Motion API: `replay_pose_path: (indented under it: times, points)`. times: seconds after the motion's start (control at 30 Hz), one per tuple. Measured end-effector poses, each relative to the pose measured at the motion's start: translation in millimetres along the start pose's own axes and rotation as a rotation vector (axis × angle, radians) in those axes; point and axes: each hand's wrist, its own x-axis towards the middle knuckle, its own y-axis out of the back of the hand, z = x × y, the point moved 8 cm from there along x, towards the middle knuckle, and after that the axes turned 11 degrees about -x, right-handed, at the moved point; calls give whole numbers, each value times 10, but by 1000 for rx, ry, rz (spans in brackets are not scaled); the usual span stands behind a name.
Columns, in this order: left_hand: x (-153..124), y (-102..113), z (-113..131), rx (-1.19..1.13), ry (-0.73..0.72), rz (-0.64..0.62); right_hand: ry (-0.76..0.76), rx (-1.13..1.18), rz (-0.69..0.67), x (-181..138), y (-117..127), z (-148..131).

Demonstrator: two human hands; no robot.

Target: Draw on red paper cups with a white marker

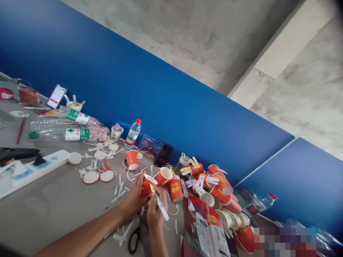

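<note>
Head view: work sits at about 6 o'clock of the frame, on a grey table tilted by the camera.
Scissors: black-handled scissors lie flat at 7 o'clock of the hands, untouched.
Left hand: left hand has its grip wrapped round a red paper cup, fingers curled about the wall, thumb side up; closed on it, not crushing it.
Cup position: held just above the table, tilted, open mouth toward 1 o'clock, close beside another loose cup of the same kind.
Cup handling: judged very light, thin-walled and easily dented; the rolled rim is likely the stiffest part, so a hold low on the wall with light pressure looks safest. Paper surface should not slip.
Right hand: right hand has its grip pinched shut on a white marker, tip at the cup's wall near 11 o'clock of the hand.
Marker handling: judged stiff, light, smooth; held near the tip.
Cup pile: finished cups with paper strips heap at 3 o'clock.
</note>
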Motion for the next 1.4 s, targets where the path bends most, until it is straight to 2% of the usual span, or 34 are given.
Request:
replay_pose_path:
  times: [0.13, 0.33, 0.67, 0.93, 1.1, 1.4]
  points:
    - [-6, -11, 3, 7, 14, -17, -13, 12, 3, -5, -8, 6]
    - [-12, -14, 95, 54, -38, -44, -14, 27, -10, -12, -33, -32]
    - [-24, 0, 75, 163, -124, 1, -12, 37, 0, 9, -14, -69]
    - [-9, 12, 63, 142, -120, 9, -2, -31, 7, 16, -14, -37]
    - [-15, 4, 91, 123, -132, 4, -41, 11, -37, 27, -22, -37]
    - [-19, 5, 71, 122, -109, 6, -43, 27, -23, 6, -13, -19]
